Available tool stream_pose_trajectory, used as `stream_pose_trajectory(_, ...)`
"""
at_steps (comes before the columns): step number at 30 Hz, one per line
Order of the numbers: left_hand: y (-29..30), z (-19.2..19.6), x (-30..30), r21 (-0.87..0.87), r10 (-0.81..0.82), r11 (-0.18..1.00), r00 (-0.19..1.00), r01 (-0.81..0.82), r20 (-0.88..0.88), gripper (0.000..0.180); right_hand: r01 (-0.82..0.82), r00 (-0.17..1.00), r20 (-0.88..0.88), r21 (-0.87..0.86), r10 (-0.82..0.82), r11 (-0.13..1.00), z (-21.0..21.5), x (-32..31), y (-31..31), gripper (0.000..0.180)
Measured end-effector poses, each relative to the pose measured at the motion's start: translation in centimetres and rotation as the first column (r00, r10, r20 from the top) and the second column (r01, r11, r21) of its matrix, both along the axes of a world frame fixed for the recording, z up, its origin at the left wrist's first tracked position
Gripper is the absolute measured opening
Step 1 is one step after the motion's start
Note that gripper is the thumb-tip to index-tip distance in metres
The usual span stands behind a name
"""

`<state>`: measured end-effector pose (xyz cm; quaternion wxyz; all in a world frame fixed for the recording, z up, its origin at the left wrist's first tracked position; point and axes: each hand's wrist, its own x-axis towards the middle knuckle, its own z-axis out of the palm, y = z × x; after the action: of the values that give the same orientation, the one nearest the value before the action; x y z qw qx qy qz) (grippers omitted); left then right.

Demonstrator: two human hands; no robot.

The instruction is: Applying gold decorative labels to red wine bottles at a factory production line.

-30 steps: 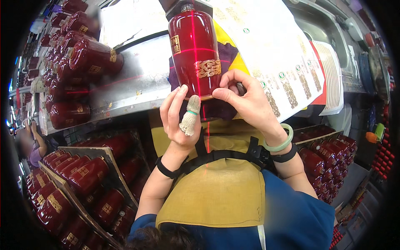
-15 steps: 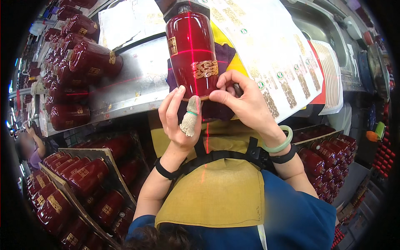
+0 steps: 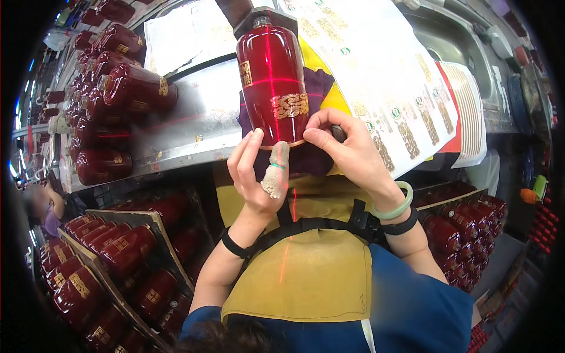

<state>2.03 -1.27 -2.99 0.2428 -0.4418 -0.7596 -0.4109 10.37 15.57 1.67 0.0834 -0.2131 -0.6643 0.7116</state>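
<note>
A glossy dark red glass bottle with gold decorations lies on its side, its neck against a dark angled holder and its base toward me. Red laser lines cross it. A thin gold edge runs round the base. My left hand grips the base at its left, with a fabric finger cover on one digit pressed to the bottom rim. At the base's right side, my right hand has thumb and forefinger pinched close to the glass. A small dark rounded object shows among its curled fingers, partly hidden.
Sheets of gold decals lie right of the bottle, over yellow and purple cloth. A metal sink is beyond. Red bottles crowd the bench's left. Crates of bottles stand low on both sides. Another person is far left.
The view has shifted slightly. My right hand's pinch is a little higher against the base's edge, and the dark object shows more. My left hand keeps its hold.
</note>
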Motion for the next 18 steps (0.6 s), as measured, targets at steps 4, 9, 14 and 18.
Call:
stream_pose_trajectory(4,-0.3,-0.1,0.5,-0.117,0.068,0.99,0.996,-0.075,-0.059,0.059,0.073,0.995,-0.063,-0.071,-0.078,0.995,0.0,0.2,0.0,0.022)
stream_pose_trajectory(9,0.6,0.0,1.2,-0.129,0.139,0.982,0.99,-0.137,0.003,0.079,0.113,0.975,-0.16,-0.235,-0.153,0.965,-0.7,1.8,0.7,0.025)
stream_pose_trajectory(14,2.3,-0.2,2.5,-0.101,0.272,0.958,0.962,-0.269,0.016,0.086,0.206,0.96,-0.144,-0.212,-0.239,0.955,0.0,2.9,0.8,0.021)
stream_pose_trajectory(18,0.8,1.1,1.7,-0.163,0.184,0.972,0.98,-0.17,0.074,0.072,0.333,0.934,-0.12,-0.049,-0.336,0.942,0.3,2.5,0.3,0.016)
